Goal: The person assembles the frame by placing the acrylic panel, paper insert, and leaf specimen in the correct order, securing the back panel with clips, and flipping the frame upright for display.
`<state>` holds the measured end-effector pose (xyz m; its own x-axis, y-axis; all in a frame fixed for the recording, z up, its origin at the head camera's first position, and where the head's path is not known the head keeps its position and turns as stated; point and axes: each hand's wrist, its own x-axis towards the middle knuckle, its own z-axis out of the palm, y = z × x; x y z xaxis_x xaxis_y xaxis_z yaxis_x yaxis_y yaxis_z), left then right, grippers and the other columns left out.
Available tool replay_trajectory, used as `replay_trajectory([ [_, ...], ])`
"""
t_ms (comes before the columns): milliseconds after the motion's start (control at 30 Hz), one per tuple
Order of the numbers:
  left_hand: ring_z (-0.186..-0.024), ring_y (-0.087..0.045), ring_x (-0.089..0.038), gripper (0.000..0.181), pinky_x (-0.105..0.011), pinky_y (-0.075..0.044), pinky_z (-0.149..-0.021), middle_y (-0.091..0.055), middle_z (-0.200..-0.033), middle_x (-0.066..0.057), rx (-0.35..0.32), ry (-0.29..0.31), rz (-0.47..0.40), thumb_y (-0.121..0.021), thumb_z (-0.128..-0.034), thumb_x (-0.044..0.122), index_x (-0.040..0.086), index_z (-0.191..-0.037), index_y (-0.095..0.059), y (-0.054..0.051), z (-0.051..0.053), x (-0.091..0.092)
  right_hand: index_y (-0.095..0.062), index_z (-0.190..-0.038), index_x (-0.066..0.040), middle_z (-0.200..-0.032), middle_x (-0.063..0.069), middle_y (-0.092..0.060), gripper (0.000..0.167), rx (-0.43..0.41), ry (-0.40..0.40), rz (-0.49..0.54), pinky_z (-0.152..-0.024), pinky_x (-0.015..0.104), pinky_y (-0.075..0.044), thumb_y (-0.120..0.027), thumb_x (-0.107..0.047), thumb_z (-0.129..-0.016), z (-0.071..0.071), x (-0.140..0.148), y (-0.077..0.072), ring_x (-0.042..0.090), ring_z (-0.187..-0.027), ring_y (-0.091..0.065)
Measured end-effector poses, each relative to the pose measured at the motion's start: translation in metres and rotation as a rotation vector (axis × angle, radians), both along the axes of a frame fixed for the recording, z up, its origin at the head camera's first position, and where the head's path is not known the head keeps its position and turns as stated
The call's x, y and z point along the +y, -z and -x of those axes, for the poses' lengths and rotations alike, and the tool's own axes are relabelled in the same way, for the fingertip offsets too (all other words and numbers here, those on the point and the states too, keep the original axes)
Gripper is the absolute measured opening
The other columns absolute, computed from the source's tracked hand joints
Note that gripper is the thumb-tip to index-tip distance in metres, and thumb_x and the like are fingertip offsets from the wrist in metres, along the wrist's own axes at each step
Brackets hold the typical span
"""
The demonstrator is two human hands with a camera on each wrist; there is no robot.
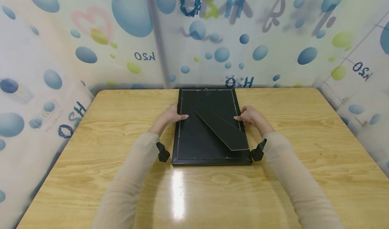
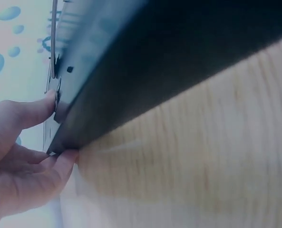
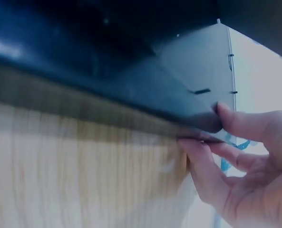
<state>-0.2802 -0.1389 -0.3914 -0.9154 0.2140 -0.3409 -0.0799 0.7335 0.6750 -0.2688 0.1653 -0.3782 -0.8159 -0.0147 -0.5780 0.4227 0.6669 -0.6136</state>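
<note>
A black picture frame [image 1: 194,138] lies back side up on the table, its stand flap [image 1: 228,133] slanting across the right half. My left hand [image 1: 173,115] grips the left edge, thumb on the back panel and fingers at the side. On the opposite edge my right hand [image 1: 250,116] pinches the frame the same way. In the left wrist view the left hand [image 2: 26,152] has its thumb above the frame's edge [image 2: 112,90] and fingertips beneath it. The right wrist view shows the right hand [image 3: 250,161] with fingers under the frame [image 3: 131,95].
The wooden table [image 1: 91,148] extends on both sides and in front of the frame. Behind it stands a wall covering [image 1: 194,67] with blue and green dots and lettering. A black wrist device [image 1: 163,152] sits at the left cuff, another [image 1: 258,151] at the right.
</note>
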Motion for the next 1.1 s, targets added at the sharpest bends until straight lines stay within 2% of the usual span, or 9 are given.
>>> replay_trajectory([
  [133,-0.132,-0.034,-0.032,0.075,-0.042,-0.033,-0.107,-0.032,-0.144,-0.020,0.006,-0.114,-0.055,-0.062,-0.0865,0.028,0.000,-0.142,-0.021,0.005,-0.001,-0.003,-0.029,-0.133,0.003,-0.129,0.022,-0.039,0.053,0.005,-0.054,-0.033,-0.092,0.038,-0.047,-0.053,-0.022,-0.093,0.003,-0.001,-0.001,0.028,-0.112,-0.045],
  [233,-0.131,-0.035,-0.032,0.078,-0.041,-0.035,-0.105,-0.034,-0.142,-0.021,0.045,-0.161,-0.042,-0.063,-0.0843,0.036,-0.001,-0.140,-0.024,0.008,-0.004,-0.005,-0.030,-0.131,0.005,-0.119,0.020,-0.041,0.051,0.012,-0.083,-0.051,-0.086,0.035,-0.050,-0.052,-0.021,-0.093,0.005,-0.002,-0.001,0.026,-0.102,-0.048],
  [367,-0.129,-0.037,-0.033,0.075,-0.042,-0.035,-0.105,-0.036,-0.140,-0.022,0.046,-0.137,-0.076,-0.062,-0.0857,0.034,-0.003,-0.139,-0.025,0.007,-0.009,-0.006,-0.031,-0.128,0.005,-0.109,0.017,-0.042,0.047,0.008,-0.087,-0.067,-0.081,0.034,-0.052,-0.051,-0.021,-0.094,0.005,-0.004,-0.001,0.025,-0.095,-0.048],
  [500,-0.133,-0.031,-0.034,0.073,-0.044,-0.030,-0.109,-0.030,-0.144,-0.022,-0.030,-0.061,-0.122,-0.059,-0.0887,0.028,-0.002,-0.142,-0.020,0.000,-0.019,-0.010,-0.029,-0.129,0.004,-0.116,0.019,-0.041,0.048,-0.004,-0.073,-0.055,-0.086,0.037,-0.051,-0.049,-0.022,-0.094,0.004,-0.005,0.000,0.026,-0.100,-0.048],
  [633,-0.134,-0.028,-0.036,0.077,-0.046,-0.029,-0.109,-0.026,-0.146,-0.024,-0.044,0.004,-0.089,-0.058,-0.0890,0.030,-0.003,-0.143,-0.016,-0.005,-0.039,-0.014,-0.027,-0.131,0.004,-0.123,0.022,-0.040,0.049,-0.009,-0.075,-0.047,-0.090,0.039,-0.050,-0.049,-0.022,-0.095,0.003,-0.004,0.000,0.027,-0.104,-0.047],
  [833,-0.132,-0.029,-0.039,0.080,-0.049,-0.032,-0.106,-0.024,-0.144,-0.028,0.173,0.090,0.136,-0.061,-0.0860,0.037,-0.007,-0.140,-0.021,-0.011,-0.086,0.002,-0.027,-0.131,0.003,-0.125,0.023,-0.041,0.049,-0.016,-0.063,-0.032,-0.089,0.038,-0.050,-0.049,-0.023,-0.095,0.002,-0.003,0.001,0.027,-0.106,-0.048],
  [933,-0.135,-0.023,-0.039,0.078,-0.050,-0.030,-0.107,-0.018,-0.147,-0.026,0.253,0.167,0.181,-0.065,-0.0832,0.038,-0.004,-0.138,-0.028,-0.015,-0.107,0.016,-0.026,-0.133,0.002,-0.127,0.023,-0.040,0.051,-0.022,-0.049,-0.021,-0.090,0.038,-0.049,-0.048,-0.023,-0.095,0.000,-0.001,0.002,0.028,-0.109,-0.048],
  [1033,-0.137,-0.017,-0.040,0.083,-0.050,-0.028,-0.108,-0.013,-0.149,-0.025,0.224,0.236,0.150,-0.068,-0.0796,0.040,-0.002,-0.139,-0.028,-0.016,-0.122,0.030,-0.024,-0.136,0.002,-0.130,0.025,-0.041,0.052,-0.034,-0.036,0.008,-0.092,0.039,-0.048,-0.047,-0.022,-0.096,-0.002,0.000,0.002,0.031,-0.115,-0.049],
  [1100,-0.139,-0.011,-0.041,0.092,-0.052,-0.021,-0.110,-0.008,-0.150,-0.025,0.196,0.242,0.133,-0.072,-0.0755,0.042,-0.002,-0.141,-0.025,-0.014,-0.129,0.036,-0.022,-0.137,0.002,-0.132,0.025,-0.041,0.053,-0.041,-0.033,0.029,-0.093,0.040,-0.048,-0.046,-0.022,-0.096,-0.004,0.001,0.002,0.031,-0.118,-0.049],
])
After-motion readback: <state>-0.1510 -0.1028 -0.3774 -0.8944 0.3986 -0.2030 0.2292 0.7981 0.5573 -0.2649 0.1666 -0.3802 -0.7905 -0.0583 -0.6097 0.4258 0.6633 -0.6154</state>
